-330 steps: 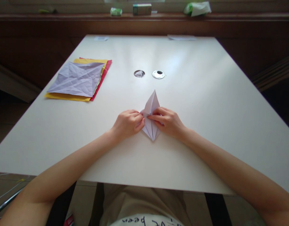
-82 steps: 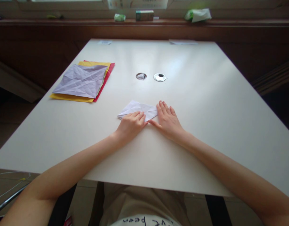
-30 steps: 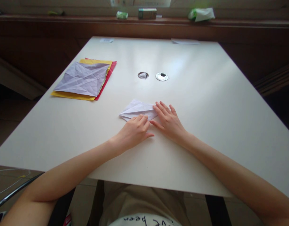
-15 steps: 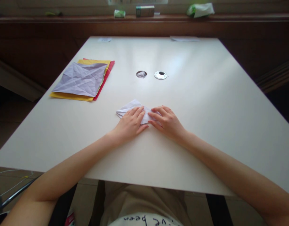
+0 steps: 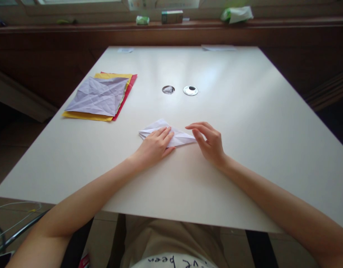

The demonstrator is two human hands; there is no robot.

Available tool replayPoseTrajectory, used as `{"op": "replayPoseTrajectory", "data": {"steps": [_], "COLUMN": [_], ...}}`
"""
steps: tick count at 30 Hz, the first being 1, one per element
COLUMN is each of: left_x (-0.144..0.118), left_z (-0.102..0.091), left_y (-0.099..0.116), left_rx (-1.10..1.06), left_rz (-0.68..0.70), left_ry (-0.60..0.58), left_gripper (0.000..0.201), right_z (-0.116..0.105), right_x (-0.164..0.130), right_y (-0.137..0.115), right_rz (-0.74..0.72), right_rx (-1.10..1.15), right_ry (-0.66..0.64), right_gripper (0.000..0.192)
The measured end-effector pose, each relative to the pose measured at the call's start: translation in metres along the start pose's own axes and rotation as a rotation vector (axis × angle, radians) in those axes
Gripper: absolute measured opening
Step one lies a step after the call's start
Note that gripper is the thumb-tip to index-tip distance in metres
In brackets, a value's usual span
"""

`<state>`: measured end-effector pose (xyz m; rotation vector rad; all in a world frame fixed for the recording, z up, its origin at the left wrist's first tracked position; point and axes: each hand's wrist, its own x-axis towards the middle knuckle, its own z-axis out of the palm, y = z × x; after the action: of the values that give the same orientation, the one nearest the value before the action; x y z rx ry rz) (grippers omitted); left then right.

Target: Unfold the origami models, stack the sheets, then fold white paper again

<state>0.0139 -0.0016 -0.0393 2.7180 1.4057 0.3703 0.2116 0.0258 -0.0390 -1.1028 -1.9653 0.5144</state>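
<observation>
Nearest the camera: pale shirt with dark lettering, cut off at the bottom edge, and 2 bare forearms reaching forward over the near edge of the white worktop (image 5: 244,156).

Left hand (image 5: 156,143) lies flat, palm down, fingers spread out straight, pressing on the left part of the folded white paper (image 5: 182,138). It grips nothing, it only pins the paper, probably so the piece does not slide and the layers stay flat.

Right hand (image 5: 210,141) is half curled, thumb and fingers bent and apart, at the paper's right pointed tip. Fingertips seem to touch or hover just at that tip; contact is hard to tell, no clear pinch.

The folded paper lies flat on the worktop between the 2 hands, near the middle, long and pointed, tips left and right. Its left part is hidden under the left hand; the fold lines are too faint to read.

Farther back, at the left: a stack of sheets (image 5: 100,97), creased lilac sheet on top, yellow and red edges under it, well apart from the hands, looks like spare stock kept out of the way.

Mid-worktop: 2 round cable holes (image 5: 190,90), side by side.

Far edge: 2 small white paper bits, unclear. Behind it, a wooden ledge (image 5: 76,26) carries a small box (image 5: 172,16) and greenish packets, blurred, partly cut off at the top.
</observation>
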Motion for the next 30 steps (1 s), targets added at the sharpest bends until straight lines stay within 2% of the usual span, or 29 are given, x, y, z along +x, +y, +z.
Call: {"op": "replayPoseTrajectory", "data": {"steps": [3,6,11,15,18,21,24,27,30], "left_x": [-0.003,-0.004,-0.003,-0.003,-0.003,-0.003,-0.002,0.001,0.003], "left_z": [-0.004,-0.004,-0.001,-0.006,-0.016,-0.023,-0.023,-0.018,-0.012], "left_y": [0.000,0.000,-0.003,-0.004,-0.004,-0.005,-0.006,-0.005,-0.003], "left_rx": [0.020,0.010,-0.163,-0.608,-1.105,-1.554,-1.811,-1.918,-1.882], "left_rz": [0.035,0.057,-0.008,-0.076,-0.242,-0.465,-0.584,-0.705,-0.838], "left_ry": [-0.052,-0.092,-0.057,-0.025,-0.050,-0.120,-0.126,-0.141,-0.162], "left_gripper": [0.044,0.050,0.044,0.037,0.034,0.040,0.036,0.031,0.028], "right_z": [-0.001,0.001,0.001,0.000,0.000,0.000,-0.001,-0.003,-0.006], "right_x": [0.007,0.013,0.015,0.015,0.016,0.015,0.014,0.014,0.014], "right_y": [0.015,0.033,0.039,0.034,0.033,0.032,0.030,0.025,0.019], "right_rz": [0.212,0.391,0.461,0.474,0.480,0.464,0.434,0.414,0.400], "right_rx": [0.226,0.400,0.489,0.533,0.554,0.565,0.609,0.658,0.678], "right_ry": [0.178,0.261,0.286,0.302,0.301,0.272,0.205,0.056,-0.101], "right_gripper": [0.036,0.035,0.033,0.033,0.032,0.032,0.034,0.039,0.039]}}
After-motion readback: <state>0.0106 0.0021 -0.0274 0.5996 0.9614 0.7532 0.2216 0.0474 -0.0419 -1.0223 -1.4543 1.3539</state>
